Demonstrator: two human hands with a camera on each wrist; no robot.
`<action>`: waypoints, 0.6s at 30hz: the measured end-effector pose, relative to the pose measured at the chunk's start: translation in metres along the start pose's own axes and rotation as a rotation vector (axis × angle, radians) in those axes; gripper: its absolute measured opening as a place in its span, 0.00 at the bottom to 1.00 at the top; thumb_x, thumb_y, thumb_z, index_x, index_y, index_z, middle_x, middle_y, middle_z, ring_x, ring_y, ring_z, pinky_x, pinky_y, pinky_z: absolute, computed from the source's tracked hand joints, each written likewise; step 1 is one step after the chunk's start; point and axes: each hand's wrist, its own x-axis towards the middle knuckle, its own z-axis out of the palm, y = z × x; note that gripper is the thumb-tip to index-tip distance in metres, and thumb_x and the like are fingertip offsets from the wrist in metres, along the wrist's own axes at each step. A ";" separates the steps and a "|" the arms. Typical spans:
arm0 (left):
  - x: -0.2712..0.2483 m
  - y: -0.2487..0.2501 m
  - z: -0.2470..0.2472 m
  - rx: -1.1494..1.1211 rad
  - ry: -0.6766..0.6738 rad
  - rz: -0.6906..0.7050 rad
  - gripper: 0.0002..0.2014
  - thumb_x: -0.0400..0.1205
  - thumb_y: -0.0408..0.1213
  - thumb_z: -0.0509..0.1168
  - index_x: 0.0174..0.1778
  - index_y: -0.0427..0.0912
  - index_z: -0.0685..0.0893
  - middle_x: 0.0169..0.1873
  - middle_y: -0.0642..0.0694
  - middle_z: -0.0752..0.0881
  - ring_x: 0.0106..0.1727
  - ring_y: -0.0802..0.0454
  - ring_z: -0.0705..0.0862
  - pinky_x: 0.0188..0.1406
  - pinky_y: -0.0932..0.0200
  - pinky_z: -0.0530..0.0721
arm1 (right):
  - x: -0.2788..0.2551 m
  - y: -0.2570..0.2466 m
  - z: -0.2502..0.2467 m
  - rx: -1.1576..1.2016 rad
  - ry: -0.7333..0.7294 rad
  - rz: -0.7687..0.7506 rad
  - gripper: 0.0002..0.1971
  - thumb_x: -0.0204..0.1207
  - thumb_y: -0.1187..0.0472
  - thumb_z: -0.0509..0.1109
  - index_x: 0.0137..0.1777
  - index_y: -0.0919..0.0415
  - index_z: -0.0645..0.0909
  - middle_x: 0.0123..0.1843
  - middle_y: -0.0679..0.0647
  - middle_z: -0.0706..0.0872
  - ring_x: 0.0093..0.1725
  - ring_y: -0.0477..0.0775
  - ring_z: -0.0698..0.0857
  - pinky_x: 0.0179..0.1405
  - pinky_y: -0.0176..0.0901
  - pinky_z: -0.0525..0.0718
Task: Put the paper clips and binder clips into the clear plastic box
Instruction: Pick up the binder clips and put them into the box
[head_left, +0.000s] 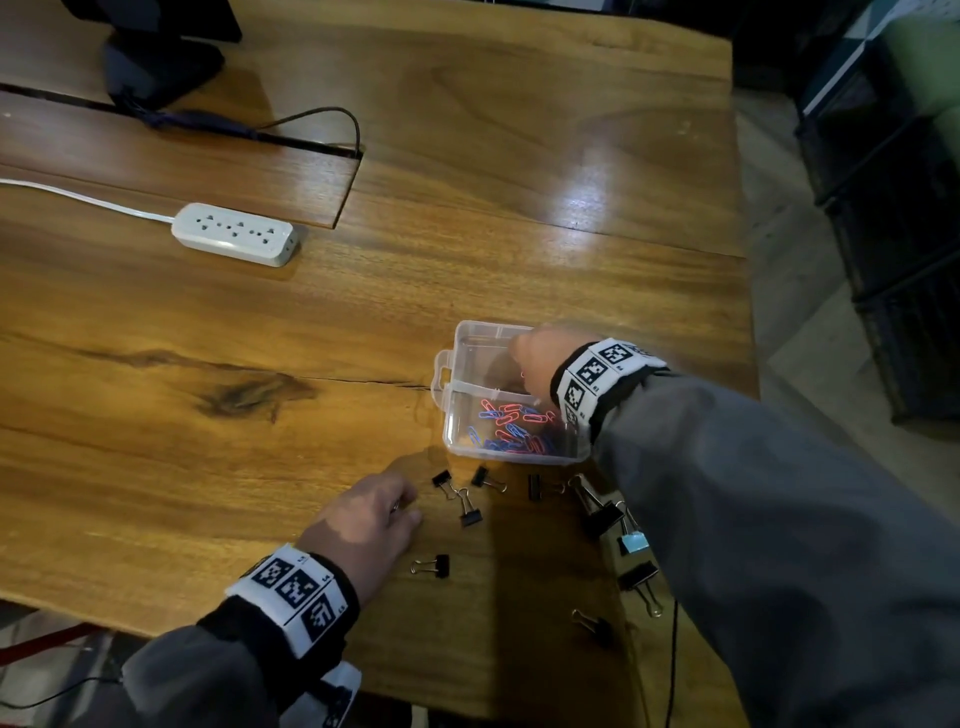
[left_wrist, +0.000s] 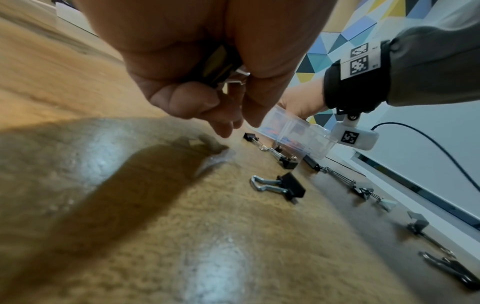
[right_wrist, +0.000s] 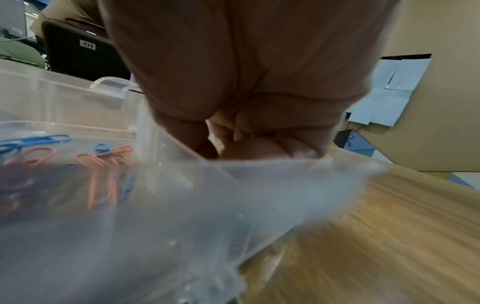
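A: Where is the clear plastic box (head_left: 457, 415)?

B: On the wooden table (head_left: 260, 364), toward 3 o'clock of centre. Red and blue paper clips (head_left: 511, 428) fill its near compartment.

A: And the right hand (head_left: 537, 358)?

B: Over the far compartment, fingers curled inward; contents cannot be told.

A: And the left hand (left_wrist: 207, 67)?

B: At 7 o'clock of the box, fingers closed round a held binder clip (left_wrist: 221, 65). Loose binder clips (head_left: 470, 512) lie at the box's 6 o'clock.
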 end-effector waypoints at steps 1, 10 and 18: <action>-0.002 -0.001 0.000 0.031 -0.007 0.026 0.07 0.81 0.47 0.66 0.53 0.54 0.80 0.43 0.57 0.79 0.40 0.62 0.77 0.32 0.66 0.71 | 0.000 0.000 0.001 -0.033 0.040 0.013 0.11 0.77 0.59 0.63 0.56 0.55 0.84 0.48 0.56 0.88 0.42 0.60 0.85 0.36 0.48 0.82; -0.014 -0.001 0.019 0.384 -0.309 0.191 0.17 0.78 0.55 0.67 0.58 0.58 0.70 0.57 0.55 0.72 0.50 0.52 0.82 0.46 0.52 0.84 | -0.057 -0.010 0.004 0.342 0.089 0.015 0.05 0.74 0.58 0.69 0.44 0.58 0.78 0.36 0.52 0.82 0.34 0.52 0.80 0.25 0.42 0.73; -0.006 0.002 0.022 0.396 -0.354 0.238 0.10 0.81 0.48 0.65 0.54 0.52 0.74 0.54 0.53 0.72 0.46 0.51 0.81 0.41 0.56 0.79 | -0.179 -0.030 0.130 0.397 0.117 0.118 0.14 0.76 0.48 0.68 0.58 0.47 0.72 0.56 0.49 0.79 0.54 0.54 0.81 0.46 0.49 0.80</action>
